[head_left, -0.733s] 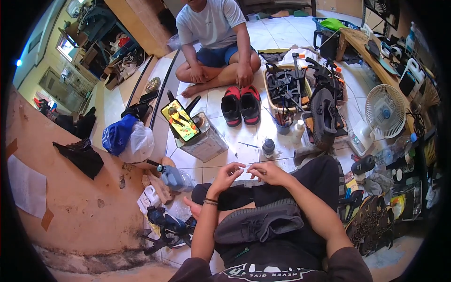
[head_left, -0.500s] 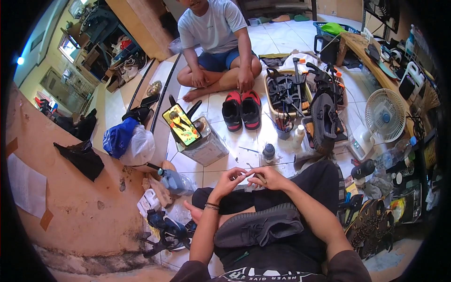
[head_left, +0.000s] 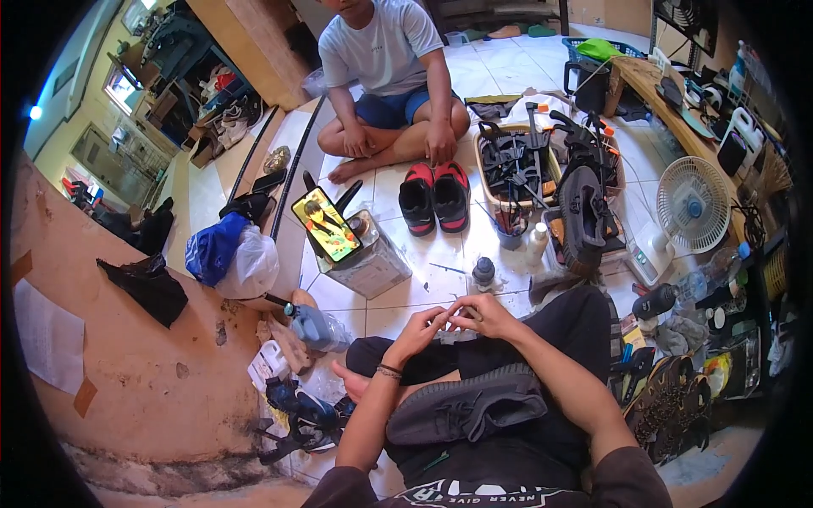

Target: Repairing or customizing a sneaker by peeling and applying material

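Observation:
My left hand [head_left: 420, 331] and my right hand [head_left: 486, 317] meet above my crossed legs, fingertips together. A thin stick-like tool [head_left: 475, 314] lies in my right hand, its kind too small to make out. The fingers of my left hand pinch close to it; whatever they hold is hidden. A dark grey knit shoe [head_left: 466, 408] rests on my lap, between my forearms. Just beyond my hands, a small dark bottle [head_left: 483, 272] stands on the white tiles. A matching grey shoe [head_left: 583, 222] leans on the container at the right.
A seated person [head_left: 385, 93] faces me behind red and black shoes [head_left: 434, 199]. A phone [head_left: 327, 225] stands propped on a metal can [head_left: 370, 262]. Nearby are a tool basket [head_left: 517, 165], a white bottle [head_left: 537, 243], a fan [head_left: 694, 207] and a large bottle [head_left: 318, 326].
Both hands have drawn closer together and their fingers have curled more around their meeting point. The thin tool shows less. The shoe on my lap stays put.

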Tool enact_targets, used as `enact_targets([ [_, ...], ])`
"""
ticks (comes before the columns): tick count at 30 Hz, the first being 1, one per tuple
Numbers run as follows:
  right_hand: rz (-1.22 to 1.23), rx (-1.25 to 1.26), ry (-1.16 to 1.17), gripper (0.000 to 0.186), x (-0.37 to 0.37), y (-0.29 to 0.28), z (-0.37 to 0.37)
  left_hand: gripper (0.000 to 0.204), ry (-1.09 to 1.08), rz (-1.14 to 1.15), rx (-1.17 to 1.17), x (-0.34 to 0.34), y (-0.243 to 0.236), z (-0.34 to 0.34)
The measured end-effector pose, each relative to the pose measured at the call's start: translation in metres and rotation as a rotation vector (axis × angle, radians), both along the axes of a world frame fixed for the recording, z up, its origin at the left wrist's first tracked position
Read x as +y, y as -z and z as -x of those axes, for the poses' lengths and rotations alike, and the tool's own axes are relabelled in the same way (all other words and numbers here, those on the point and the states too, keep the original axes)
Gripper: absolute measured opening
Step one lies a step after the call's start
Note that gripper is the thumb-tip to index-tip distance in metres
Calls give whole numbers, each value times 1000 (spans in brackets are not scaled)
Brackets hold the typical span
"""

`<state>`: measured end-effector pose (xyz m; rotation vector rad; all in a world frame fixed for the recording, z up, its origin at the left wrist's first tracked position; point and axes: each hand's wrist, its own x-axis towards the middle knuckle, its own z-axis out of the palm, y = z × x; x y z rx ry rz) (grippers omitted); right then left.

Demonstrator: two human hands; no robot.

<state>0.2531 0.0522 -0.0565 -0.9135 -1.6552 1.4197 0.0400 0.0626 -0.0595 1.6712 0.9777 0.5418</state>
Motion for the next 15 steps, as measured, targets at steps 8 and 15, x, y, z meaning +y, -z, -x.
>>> enact_targets([
  [8,-59,-68,48,19,-3,-13,-1,45,-2,-2,20,0,6,-2],
  [15,-125,-171,87,18,-2,-7,-2,41,5,-60,27,3,16,1],
])
